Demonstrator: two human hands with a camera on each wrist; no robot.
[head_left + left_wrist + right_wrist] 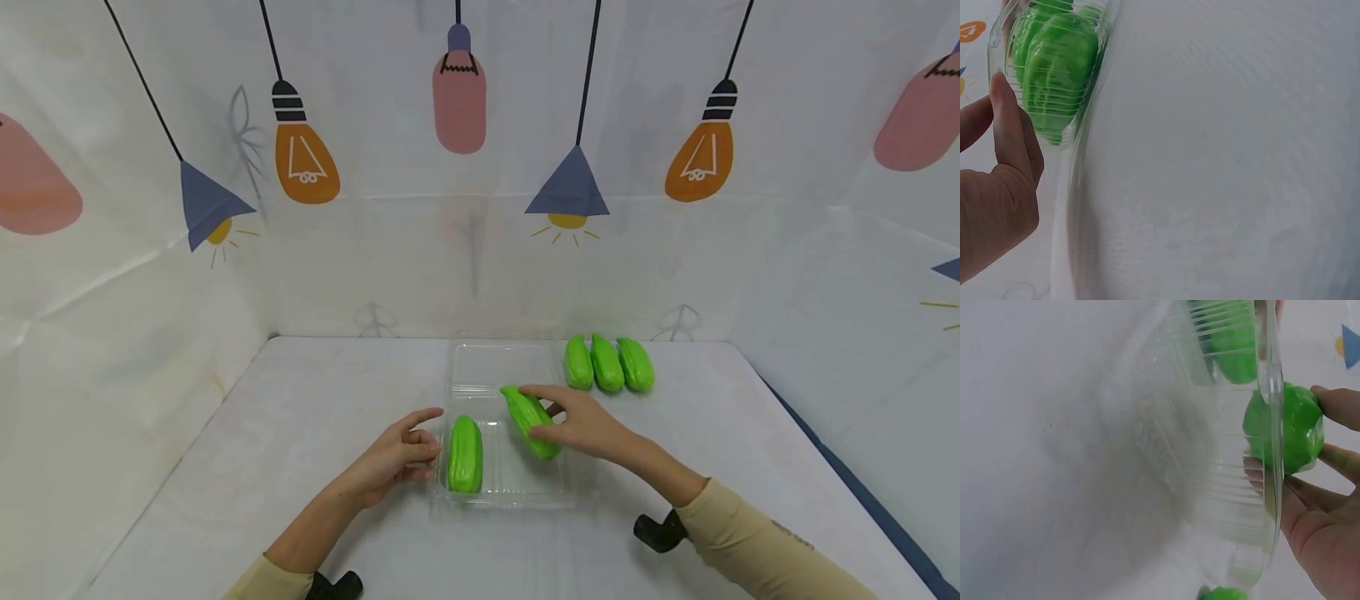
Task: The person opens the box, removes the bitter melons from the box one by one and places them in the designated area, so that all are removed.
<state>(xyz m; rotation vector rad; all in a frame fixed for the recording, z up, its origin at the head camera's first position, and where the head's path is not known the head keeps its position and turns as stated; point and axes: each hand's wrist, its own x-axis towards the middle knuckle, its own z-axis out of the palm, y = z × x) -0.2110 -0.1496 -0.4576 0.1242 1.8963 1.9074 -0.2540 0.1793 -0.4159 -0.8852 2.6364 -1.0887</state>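
Note:
A clear plastic clamshell box [517,497] lies opened on the table, its lid folded back toward the wall. Inside its base, along the left side, rests one green ribbed gourd [466,454]. My right hand [588,423] pinches a second green gourd [534,423] between thumb and fingers, tilted over the right half of the base. In the right wrist view this held gourd [1302,428] overlaps the box's rim [1275,456]. At the box's left edge is my left hand [397,458], fingers loosely bent; a fingertip [1000,84] meets the clear rim in the left wrist view.
Three more green gourds [607,364] lie side by side at the back right, beside the lid. A white table [315,400] runs to a white curtain [480,267] printed with lamps. Dark wrist mounts [660,532] hang below both forearms.

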